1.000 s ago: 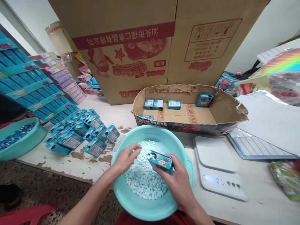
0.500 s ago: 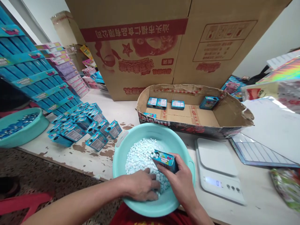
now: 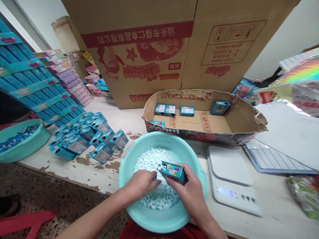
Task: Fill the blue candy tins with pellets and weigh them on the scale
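Note:
A turquoise basin [image 3: 139, 149] at the table's front edge holds a heap of small white and pale blue candies [image 3: 152, 162]. My right hand [image 3: 189, 192] is closed round a small blue candy box [image 3: 173, 171], held tilted over the heap with its open end to the left. My left hand [image 3: 142, 184] sits over the candies with fingers bunched, fingertips right at the box's opening. What the fingers pinch is too small to see.
A white digital scale [image 3: 230, 181] stands right of the basin. Behind it is a low cardboard tray [image 3: 239, 116] with several blue boxes [image 3: 187, 111]. More blue boxes [image 3: 84, 137] lie at left, beside stacked cartons [image 3: 32, 86] and a second basin [image 3: 22, 146]. A big carton [image 3: 174, 49] stands behind.
My left hand dipped into the candies near the basin's front, then came back up to the open end of the box. The right hand kept the box almost still.

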